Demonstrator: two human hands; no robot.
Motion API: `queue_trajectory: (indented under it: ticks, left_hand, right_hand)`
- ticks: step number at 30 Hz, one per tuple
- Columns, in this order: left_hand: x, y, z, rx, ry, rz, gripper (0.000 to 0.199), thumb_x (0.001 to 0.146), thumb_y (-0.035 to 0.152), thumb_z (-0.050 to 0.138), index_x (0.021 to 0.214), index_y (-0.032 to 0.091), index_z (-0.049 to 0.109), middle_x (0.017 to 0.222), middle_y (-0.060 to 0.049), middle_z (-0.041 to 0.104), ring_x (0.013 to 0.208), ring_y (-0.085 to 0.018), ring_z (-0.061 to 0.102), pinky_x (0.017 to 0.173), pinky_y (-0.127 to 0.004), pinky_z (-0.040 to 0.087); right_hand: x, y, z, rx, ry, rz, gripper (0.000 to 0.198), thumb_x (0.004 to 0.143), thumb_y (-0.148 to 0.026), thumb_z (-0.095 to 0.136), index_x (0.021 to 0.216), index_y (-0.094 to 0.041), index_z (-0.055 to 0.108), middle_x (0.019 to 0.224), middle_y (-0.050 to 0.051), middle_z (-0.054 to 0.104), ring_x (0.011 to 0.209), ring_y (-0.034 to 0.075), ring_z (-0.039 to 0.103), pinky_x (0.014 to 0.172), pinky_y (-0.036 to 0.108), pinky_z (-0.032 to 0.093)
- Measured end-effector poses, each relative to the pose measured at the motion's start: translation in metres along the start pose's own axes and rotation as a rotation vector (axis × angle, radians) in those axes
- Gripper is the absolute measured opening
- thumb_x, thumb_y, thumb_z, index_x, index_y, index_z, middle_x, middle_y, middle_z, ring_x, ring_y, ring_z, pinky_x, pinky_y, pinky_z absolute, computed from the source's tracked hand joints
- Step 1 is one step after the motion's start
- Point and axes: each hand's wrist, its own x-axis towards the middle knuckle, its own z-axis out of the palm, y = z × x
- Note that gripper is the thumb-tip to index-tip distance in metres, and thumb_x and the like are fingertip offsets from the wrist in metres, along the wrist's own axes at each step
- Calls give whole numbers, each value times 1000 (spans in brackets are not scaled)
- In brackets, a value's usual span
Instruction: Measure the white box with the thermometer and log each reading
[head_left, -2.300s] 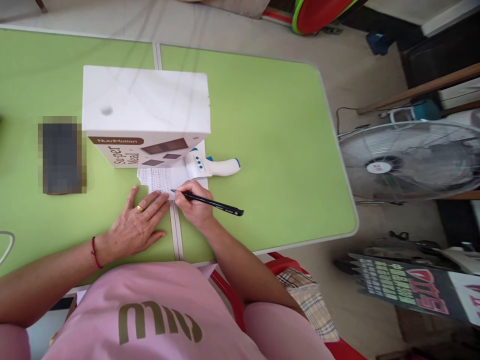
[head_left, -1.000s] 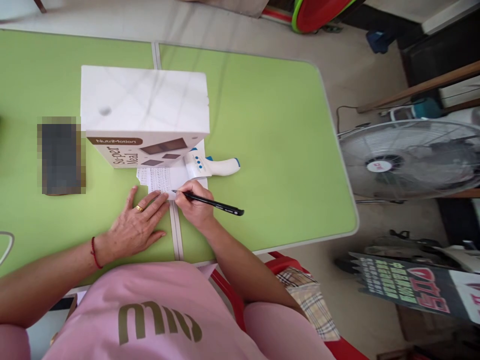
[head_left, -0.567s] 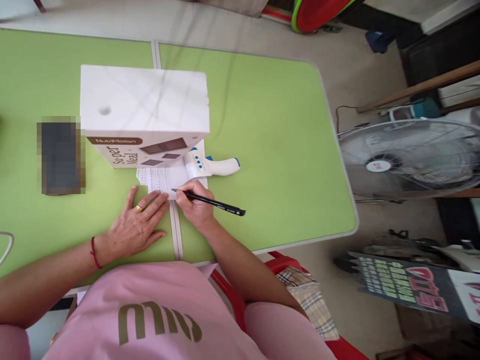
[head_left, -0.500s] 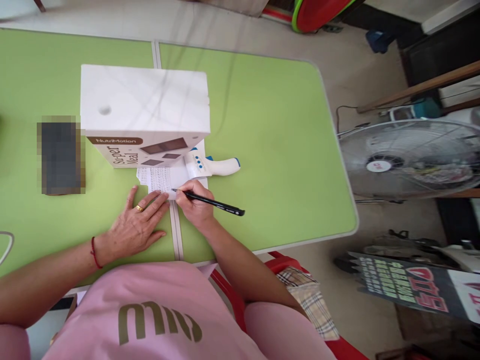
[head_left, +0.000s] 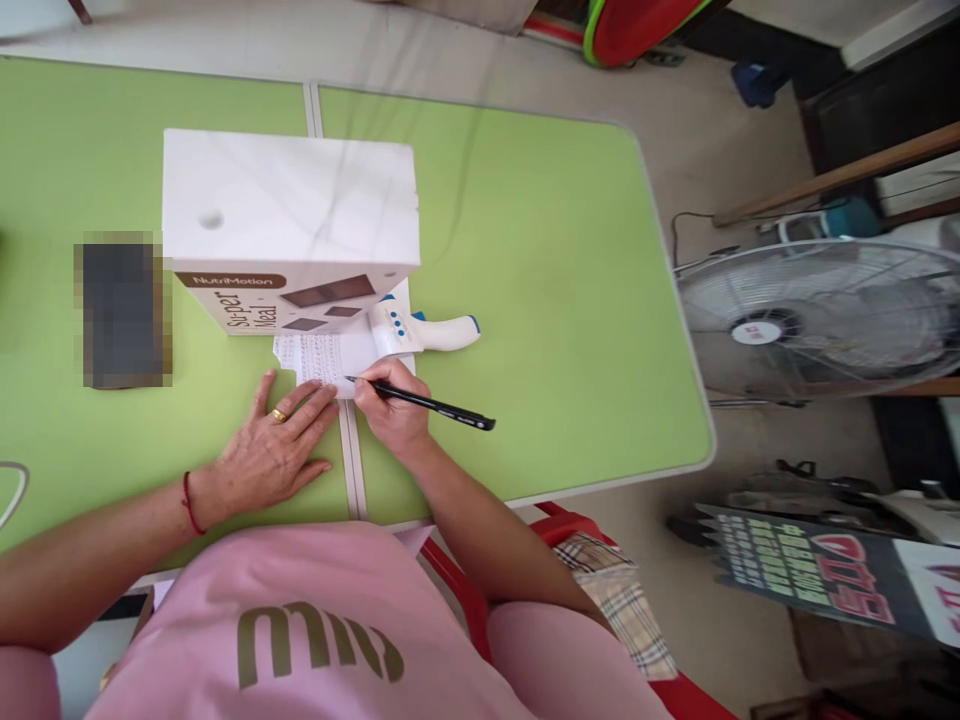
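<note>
My right hand (head_left: 391,408) grips a black pen (head_left: 439,405), its tip on or just above a sheet of paper (head_left: 354,352) with rows of handwriting. My left hand (head_left: 281,445) lies flat with fingers spread, its fingertips at the paper's lower edge; a gold ring and a red bracelet are on it. Behind the paper stands a white carton (head_left: 292,195) printed "NutriMotion Super Meal", which hides the paper's far part. A white handheld device with blue buttons, like an infrared thermometer (head_left: 442,333), lies partly on the paper, right of the carton.
The green table (head_left: 555,280) has a seam down its middle. A dark pixelated rectangle (head_left: 124,315) lies left of the carton. Beyond the table's right edge stands a fan (head_left: 817,325), with a printed sign (head_left: 810,575) below it. A red chair (head_left: 570,520) is by my right arm.
The pen and my right hand have shifted very slightly to the right along the paper. My left hand, the carton and the white device stay where they were.
</note>
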Motion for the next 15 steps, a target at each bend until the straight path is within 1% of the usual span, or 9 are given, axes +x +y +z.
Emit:
queue_trajectory:
  ticks: [3, 5, 7, 9, 11, 12, 13, 14, 15]
  left_hand:
    - [1, 0, 0, -1, -1, 5, 51, 100, 37, 48, 142, 8, 44, 150, -16, 43, 139, -33, 37, 120, -64, 10]
    - [1, -1, 1, -6, 20, 12, 50, 100, 36, 48, 140, 7, 45, 149, -17, 45, 138, -33, 38, 119, -64, 12]
    - [0, -1, 3, -28, 61, 18, 47, 100, 34, 48, 139, 8, 46, 144, -17, 49, 136, -33, 41, 118, -64, 13]
    - [0, -3, 4, -81, 135, 17, 43, 99, 33, 48, 136, 11, 48, 133, -17, 57, 126, -33, 49, 116, -64, 20]
    - [-2, -8, 4, -198, 277, -25, 37, 99, 32, 48, 131, 14, 49, 116, -14, 62, 110, -29, 56, 107, -56, 37]
    - [-2, -11, 3, -270, 388, -68, 33, 99, 31, 48, 128, 16, 50, 109, -12, 61, 101, -26, 57, 98, -49, 44]
    - [-3, -15, 1, -338, 524, -124, 29, 98, 31, 50, 124, 18, 49, 103, -9, 58, 94, -23, 56, 90, -42, 47]
    - [-4, -20, 0, -394, 676, -188, 27, 96, 31, 52, 120, 20, 48, 101, -7, 55, 91, -21, 53, 83, -37, 48]
    - [-4, -26, -2, -416, 843, -249, 28, 94, 33, 57, 117, 21, 47, 100, -6, 51, 89, -20, 51, 80, -35, 46]
  right_hand:
    - [0, 0, -1, -35, 30, -33, 9, 83, -24, 55, 75, -23, 54, 59, -5, 55, 50, 11, 50, 51, 24, 43]
    - [1, -1, -3, -70, 53, -93, 6, 86, -24, 55, 81, -22, 57, 63, -3, 59, 52, 12, 52, 53, 25, 46]
    - [2, 0, -5, -86, 46, -209, 7, 89, -22, 55, 91, -22, 61, 73, 0, 64, 61, 13, 58, 59, 26, 50]
    - [4, 2, -7, -113, 1, -350, 14, 92, -19, 53, 101, -20, 63, 84, 5, 66, 74, 15, 63, 67, 27, 52]
    - [4, 6, -9, -205, -62, -442, 21, 95, -16, 49, 108, -18, 65, 91, 8, 66, 83, 17, 64, 71, 28, 53]
    - [4, 9, -10, -280, -92, -464, 25, 96, -15, 45, 112, -18, 64, 94, 9, 66, 85, 18, 63, 73, 29, 53]
    - [4, 11, -10, -365, -119, -472, 30, 97, -13, 41, 116, -18, 64, 97, 9, 66, 88, 18, 63, 74, 30, 52]
    - [3, 13, -10, -449, -148, -473, 35, 97, -10, 37, 120, -18, 63, 100, 10, 66, 90, 19, 62, 75, 31, 51]
    - [2, 14, -10, -526, -178, -469, 39, 97, -8, 35, 123, -18, 62, 103, 11, 66, 91, 20, 61, 75, 32, 51]
